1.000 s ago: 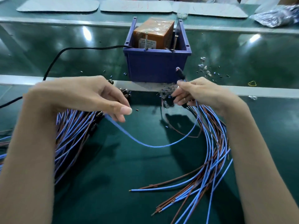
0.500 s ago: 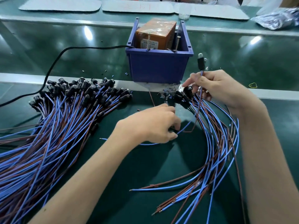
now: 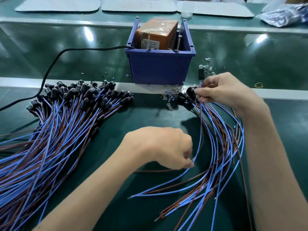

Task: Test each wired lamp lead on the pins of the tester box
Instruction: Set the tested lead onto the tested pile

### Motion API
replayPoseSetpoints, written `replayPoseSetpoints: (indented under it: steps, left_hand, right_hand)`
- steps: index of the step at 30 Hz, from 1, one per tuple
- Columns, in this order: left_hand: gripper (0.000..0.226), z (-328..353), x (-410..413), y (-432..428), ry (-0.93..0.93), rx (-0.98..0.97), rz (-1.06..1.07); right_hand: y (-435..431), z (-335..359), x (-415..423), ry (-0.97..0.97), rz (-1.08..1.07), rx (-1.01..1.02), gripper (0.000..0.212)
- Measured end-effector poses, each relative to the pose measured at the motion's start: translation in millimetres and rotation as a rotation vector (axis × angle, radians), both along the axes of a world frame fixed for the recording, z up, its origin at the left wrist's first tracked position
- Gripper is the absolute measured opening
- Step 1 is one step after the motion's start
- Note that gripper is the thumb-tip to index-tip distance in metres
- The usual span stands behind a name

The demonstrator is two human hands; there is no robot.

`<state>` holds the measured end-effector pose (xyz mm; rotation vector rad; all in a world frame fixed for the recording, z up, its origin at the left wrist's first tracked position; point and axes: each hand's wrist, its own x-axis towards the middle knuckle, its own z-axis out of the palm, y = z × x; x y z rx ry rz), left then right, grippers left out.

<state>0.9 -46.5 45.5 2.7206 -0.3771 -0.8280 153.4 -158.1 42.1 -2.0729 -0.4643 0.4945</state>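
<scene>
Head view: the right hand [image 3: 225,90] pinches a black-capped lamp lead [image 3: 201,74] upright beside the blue plastic tester box [image 3: 160,67]; the left hand [image 3: 166,147] pinches its limp blue wire [image 3: 198,147]. Light and floppy, it is best gripped near the bare ends.

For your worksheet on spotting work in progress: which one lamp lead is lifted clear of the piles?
The lamp lead pinched by the right hand: its black lamp end stands upright beside the blue bin, while the others lie flat.
</scene>
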Motion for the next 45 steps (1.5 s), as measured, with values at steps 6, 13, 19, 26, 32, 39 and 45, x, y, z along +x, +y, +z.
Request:
replayPoseSetpoints:
  steps: [6,13,19,26,32,39,45]
  left_hand:
    - [0.027,7.2,-3.8,-7.9,0.119,-0.059,-0.06]
    - [0.03,10.9,9.8,87.4,-0.292,0.231,0.485]
    - [0.019,-16.0,17.2,109.4,-0.513,0.344,0.891]
    - [0.014,-5.3,14.9,105.3,-0.716,0.155,0.879]
    - [0.011,39.2,-3.2,86.4,-0.9,-0.255,0.782]
    - [0.01,65.5,-11.0,59.3,-0.871,-0.483,0.589]
    - [0.009,68.4,-2.2,45.9,-0.813,-0.564,0.588]
  right_hand:
    - [-1.9,-6.2,1.4,-0.084,0.058,-0.318,0.01]
    - [-3.4,1.1,-1.4,-0.243,0.033,-0.401,0.014]
    - [-1.1,0.0,-0.4,-0.211,0.04,-0.324,0.021]
    - [6.1,8.6,-12.0,-0.079,0.157,-0.013,0.014]
    - [30.4,18.5,-37.3,0.043,0.412,0.187,0.03]
    - [54.5,15.6,-61.8,0.002,0.56,0.326,0.019]
    - [53.0,22.3,-60.6,-0.155,0.493,0.453,0.043]
